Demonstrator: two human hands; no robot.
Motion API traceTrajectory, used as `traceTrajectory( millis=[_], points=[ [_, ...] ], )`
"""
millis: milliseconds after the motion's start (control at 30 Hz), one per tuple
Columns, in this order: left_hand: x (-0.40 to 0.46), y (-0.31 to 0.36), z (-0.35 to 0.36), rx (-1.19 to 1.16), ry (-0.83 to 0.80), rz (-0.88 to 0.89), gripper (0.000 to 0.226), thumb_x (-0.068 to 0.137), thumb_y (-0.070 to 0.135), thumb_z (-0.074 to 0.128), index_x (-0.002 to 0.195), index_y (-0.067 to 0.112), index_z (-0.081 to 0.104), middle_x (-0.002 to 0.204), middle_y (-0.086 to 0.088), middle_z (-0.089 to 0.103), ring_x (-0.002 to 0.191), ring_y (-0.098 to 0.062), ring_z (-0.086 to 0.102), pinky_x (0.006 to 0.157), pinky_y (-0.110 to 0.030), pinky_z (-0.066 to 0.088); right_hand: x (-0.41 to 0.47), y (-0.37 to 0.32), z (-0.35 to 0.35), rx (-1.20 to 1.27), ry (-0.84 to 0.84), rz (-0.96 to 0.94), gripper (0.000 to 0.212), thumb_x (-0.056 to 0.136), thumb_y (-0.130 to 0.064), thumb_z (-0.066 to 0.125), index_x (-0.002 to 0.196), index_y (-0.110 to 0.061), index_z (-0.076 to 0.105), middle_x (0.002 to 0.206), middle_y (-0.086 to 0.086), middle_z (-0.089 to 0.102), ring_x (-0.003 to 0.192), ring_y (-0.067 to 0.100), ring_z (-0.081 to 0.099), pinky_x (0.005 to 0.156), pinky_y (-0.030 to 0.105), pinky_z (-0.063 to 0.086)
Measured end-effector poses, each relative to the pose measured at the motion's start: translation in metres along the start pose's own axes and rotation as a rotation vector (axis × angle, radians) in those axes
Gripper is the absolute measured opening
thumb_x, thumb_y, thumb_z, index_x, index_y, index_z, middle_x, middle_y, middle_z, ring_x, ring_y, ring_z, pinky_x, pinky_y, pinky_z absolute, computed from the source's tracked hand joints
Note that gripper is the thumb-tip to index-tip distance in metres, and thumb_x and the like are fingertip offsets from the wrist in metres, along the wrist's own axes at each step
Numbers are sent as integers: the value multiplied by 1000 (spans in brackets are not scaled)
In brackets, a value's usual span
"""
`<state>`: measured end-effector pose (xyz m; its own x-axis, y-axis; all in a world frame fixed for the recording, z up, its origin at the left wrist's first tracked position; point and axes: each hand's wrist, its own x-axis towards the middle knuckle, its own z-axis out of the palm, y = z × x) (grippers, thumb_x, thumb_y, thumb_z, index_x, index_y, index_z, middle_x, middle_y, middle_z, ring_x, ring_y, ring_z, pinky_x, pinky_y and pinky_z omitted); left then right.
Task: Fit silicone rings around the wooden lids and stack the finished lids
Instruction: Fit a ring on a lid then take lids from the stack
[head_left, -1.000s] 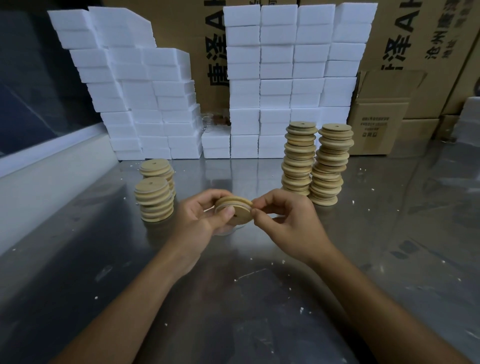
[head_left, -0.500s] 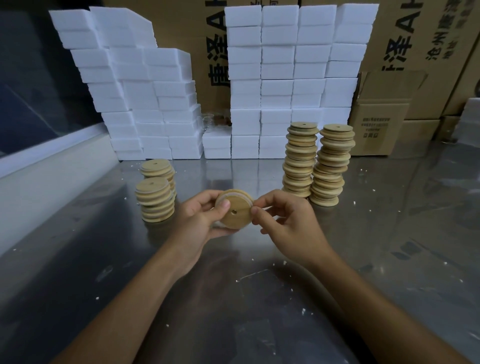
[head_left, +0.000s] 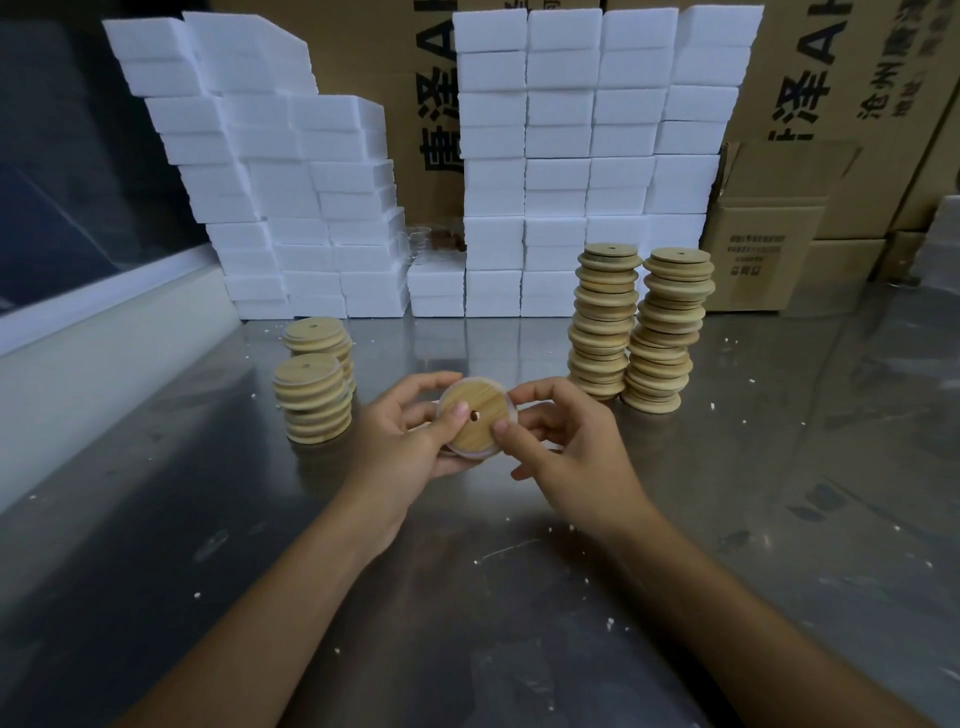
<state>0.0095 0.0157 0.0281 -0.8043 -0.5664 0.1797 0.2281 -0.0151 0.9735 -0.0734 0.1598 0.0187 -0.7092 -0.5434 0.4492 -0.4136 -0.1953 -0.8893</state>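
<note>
While you hold it above the metal table, the wooden lid is turned with its flat round face toward the camera: pale wood with visible grain and one small dark hole near the centre. A thin translucent silicone ring shows as a whitish band along its upper right rim and again at the lower edge; whether it is seated all the way round cannot be told. Your left hand grips the lid from the left, thumb laid on the face just beside the hole, fingers curled behind. Your right hand pinches the right edge, thumb on the face, index finger arched over the rim.

Left of your hands stand two short stacks of lids, one behind the other. To the right stand two tall stacks of lids, touching or nearly so, their discs unevenly aligned. Behind them are piled white foam blocks and printed cardboard cartons. White crumbs lie scattered over the table.
</note>
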Motion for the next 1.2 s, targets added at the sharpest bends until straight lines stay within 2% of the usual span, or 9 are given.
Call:
traceTrajectory(
  millis=[267,433,567,667,767,900,933,1033,1200],
  points=[
    [-2,2,2,223,63,244,31,78,14,79,105,27,72,103,-4,74,80,-22,74,64,-40,61,0,-7,0,96,69,12,12,89,-3,70,97,-11,65,67,8,69,64,14,66,57,34,60],
    [-4,1,2,434,-72,384,70,61,28,91,121,40,57,118,13,64,100,-13,66,70,-27,57,1,-12,1,238,143,69,9,89,1,68,92,-7,65,76,20,72,65,20,70,56,29,58],
    [-3,1,0,435,19,383,65,52,29,95,109,36,64,103,15,70,91,-12,69,71,-35,60,0,-13,2,289,118,143,9,90,0,67,87,-8,62,74,12,74,64,18,70,54,26,56],
    [-3,1,-2,478,45,415,60,53,31,95,106,28,67,100,12,69,92,-10,67,72,-27,59,0,-12,3,248,94,194,5,91,-6,67,89,-7,63,71,9,73,60,15,67,53,27,56],
    [-3,7,-6,660,143,541,57,58,37,91,107,18,68,108,6,58,97,-7,56,77,-12,48,0,-6,1,134,131,205,10,93,-12,66,86,-5,67,72,5,73,57,13,64,52,25,54],
    [6,21,-28,714,407,548,60,63,43,85,113,17,64,115,1,57,104,-19,56,89,-40,52,2,1,-6,0,235,199,13,92,-19,68,84,-9,70,73,5,74,55,11,64,52,23,50],
    [10,23,-36,686,494,548,59,65,42,85,115,17,64,114,2,58,105,-19,56,90,-42,51,3,3,-7,-14,248,199,13,92,-20,68,83,-10,70,73,4,74,55,10,64,53,23,50],
    [21,24,-60,562,702,515,52,68,37,85,113,21,63,111,3,62,100,-14,57,85,-32,49,4,5,-8,-39,277,200,14,91,-22,69,81,-12,70,71,3,73,54,10,64,54,23,49],
    [37,12,-86,545,723,392,49,70,38,85,110,23,61,108,9,62,99,-12,58,75,-17,42,3,6,-7,-60,337,151,14,89,-20,71,77,-14,70,71,9,71,57,13,62,51,18,48]
  ],
)
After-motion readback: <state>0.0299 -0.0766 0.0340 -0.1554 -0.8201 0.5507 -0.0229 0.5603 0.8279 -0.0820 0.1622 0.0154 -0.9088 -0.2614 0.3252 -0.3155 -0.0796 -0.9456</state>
